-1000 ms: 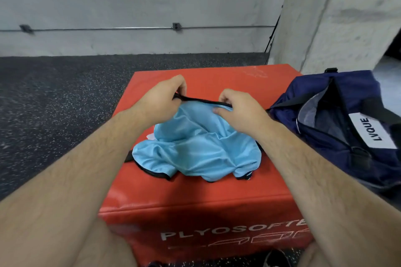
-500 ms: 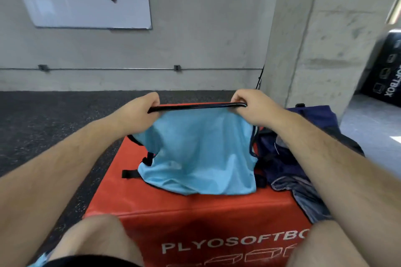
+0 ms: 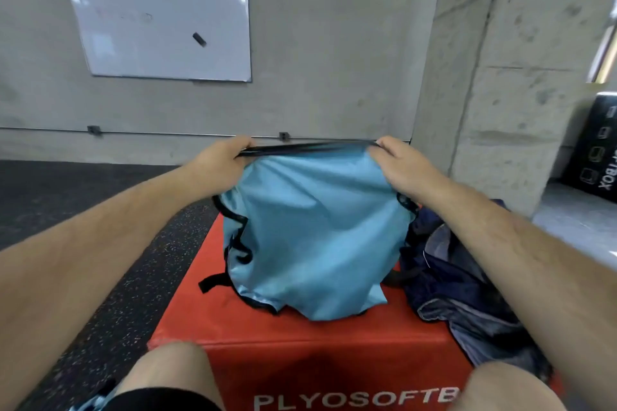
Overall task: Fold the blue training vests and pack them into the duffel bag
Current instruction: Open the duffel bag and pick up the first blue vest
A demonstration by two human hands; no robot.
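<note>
Two bare knees point(image 3: 167, 374) sit against the near edge of the red box point(image 3: 334, 354). Above its top the blue vest point(image 3: 310, 237) hangs from both fists, its lower end reaching the box and its black-trimmed top edge pulled taut between them. The left hand point(image 3: 218, 165) and right hand point(image 3: 402, 165) each curl tight round one corner. The navy duffel bag point(image 3: 467, 294) slumps just beside the vest, at the box's right edge. Left of the box lies open dark floor point(image 3: 83, 227) — behind it, a whiteboard point(image 3: 160, 10) on the wall.
</note>
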